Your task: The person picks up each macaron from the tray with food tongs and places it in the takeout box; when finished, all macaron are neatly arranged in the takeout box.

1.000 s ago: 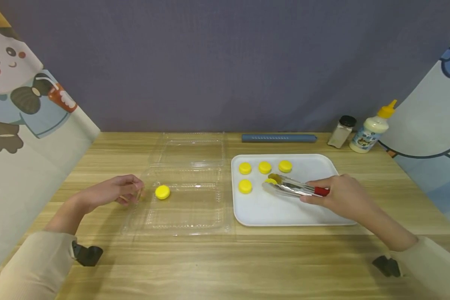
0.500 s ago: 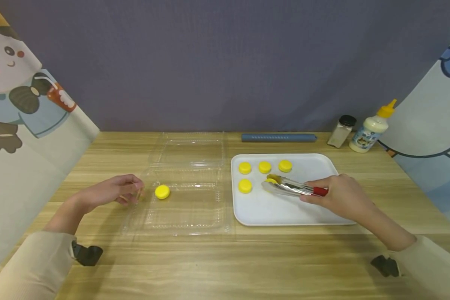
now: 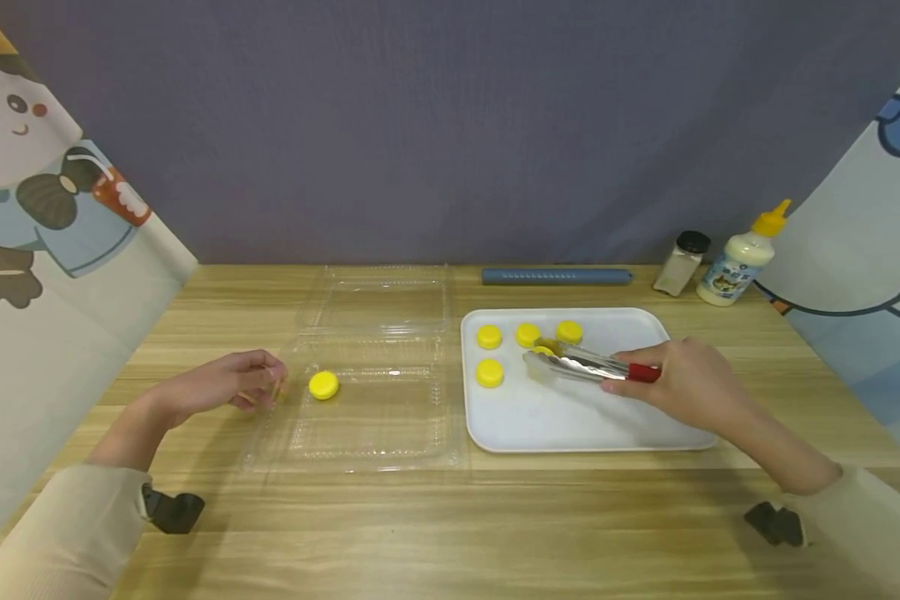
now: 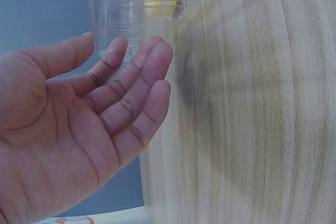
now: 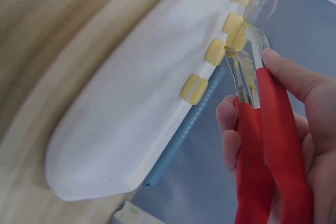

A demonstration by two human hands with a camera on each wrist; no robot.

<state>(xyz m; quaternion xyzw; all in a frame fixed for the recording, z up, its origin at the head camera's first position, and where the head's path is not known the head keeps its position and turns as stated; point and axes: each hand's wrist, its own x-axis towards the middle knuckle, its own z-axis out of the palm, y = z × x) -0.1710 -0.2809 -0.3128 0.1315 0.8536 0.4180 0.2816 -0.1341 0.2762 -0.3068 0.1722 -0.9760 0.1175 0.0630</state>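
The right hand [image 3: 693, 387] is gripping red-handled tongs [image 3: 596, 368], whose tips are standing on either side of a yellow macaron [image 3: 543, 352] over the white tray [image 3: 570, 421], right of the tabletop's [image 3: 450, 533] middle. Four other macarons [image 3: 490, 373] are lying toward the tray's far left corner. The left hand [image 3: 221, 383] is keeping its fingers loosely extended beside the clear container [image 3: 420, 457]; whether they are touching it, one cannot tell. A single macaron [image 3: 323, 385] is sitting inside, toward the left. A blue bar [image 3: 557, 277] is lying along the tabletop's far edge; a black-lidded jar [image 3: 678, 267] and squeeze bottle [image 3: 735, 267] are standing near its far right corner.
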